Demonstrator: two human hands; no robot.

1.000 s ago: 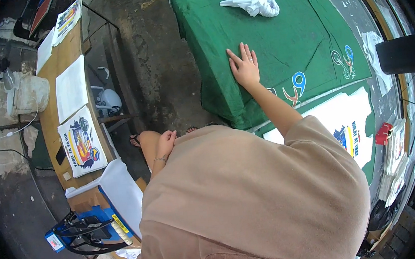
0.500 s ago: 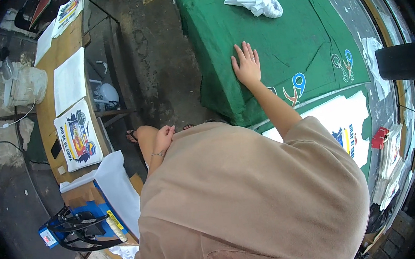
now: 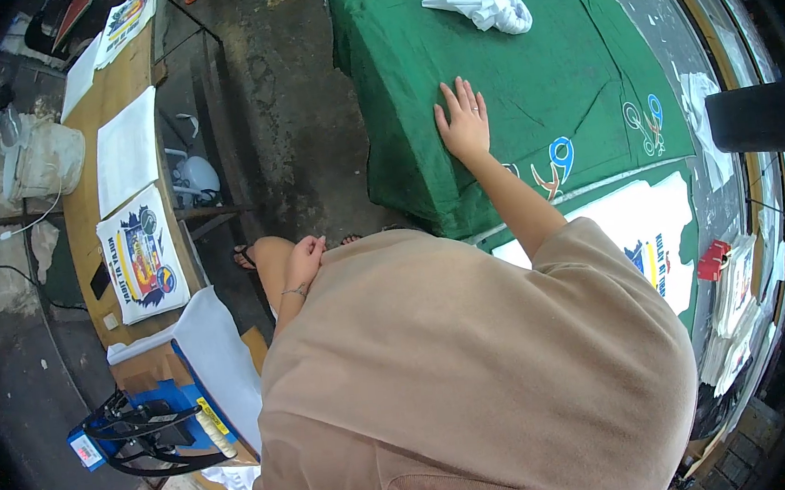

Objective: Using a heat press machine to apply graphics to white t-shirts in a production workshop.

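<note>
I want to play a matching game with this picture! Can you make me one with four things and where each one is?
Things:
1. right hand
2. left hand
3. white rag
4. printed sheet

Places:
A. crumpled at the far end of the green shirt
B. lying on the wooden bench at the left
C. flat on the green shirt, fingers spread
D. resting on the person's own leg

Pairs: 1-C, 2-D, 3-A, 4-B
</note>
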